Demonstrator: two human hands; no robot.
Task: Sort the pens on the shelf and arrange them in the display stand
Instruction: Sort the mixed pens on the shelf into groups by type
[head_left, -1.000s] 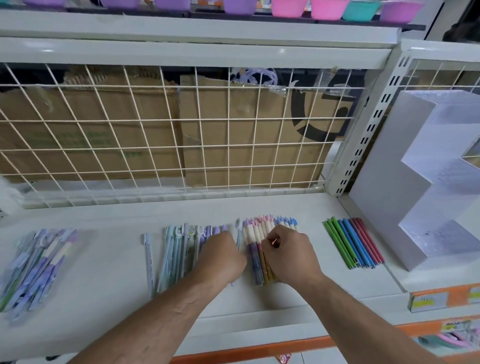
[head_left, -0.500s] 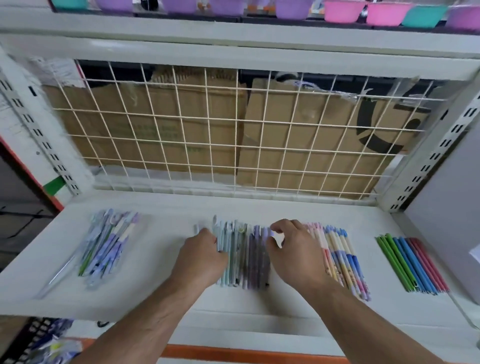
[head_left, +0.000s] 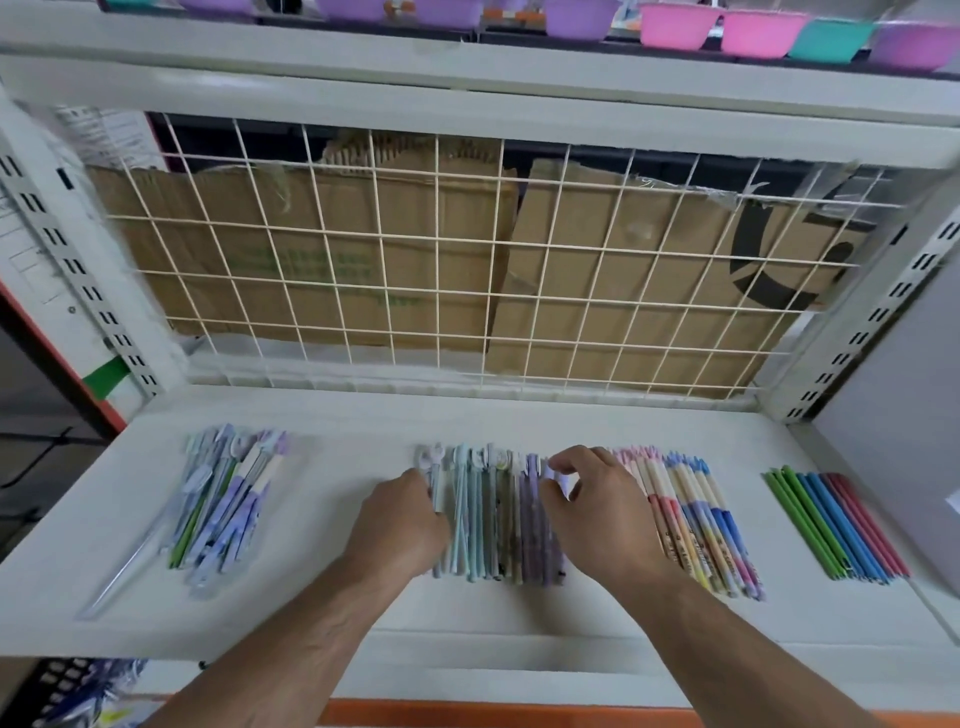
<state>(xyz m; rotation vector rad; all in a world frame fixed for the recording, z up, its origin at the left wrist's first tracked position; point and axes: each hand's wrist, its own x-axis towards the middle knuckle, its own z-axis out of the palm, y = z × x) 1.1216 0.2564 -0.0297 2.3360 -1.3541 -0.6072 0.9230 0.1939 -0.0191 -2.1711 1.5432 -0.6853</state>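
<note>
Four groups of pens are lying on the shelf (head_left: 337, 613). The hands, left hand (head_left: 402, 525) and right hand (head_left: 597, 512), are curling against the middle pastel pens (head_left: 493, 525), with the actual grip untellable. Filling the display stand (head_left: 904, 441), mostly out of view, is seemingly remaining.

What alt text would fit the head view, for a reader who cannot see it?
A person's left hand and right hand touch a middle row of pastel pens on a white shelf. To its left lies a loose pile; to its right, cream pens and green, blue and red pens. A wire grid stands behind.
</note>
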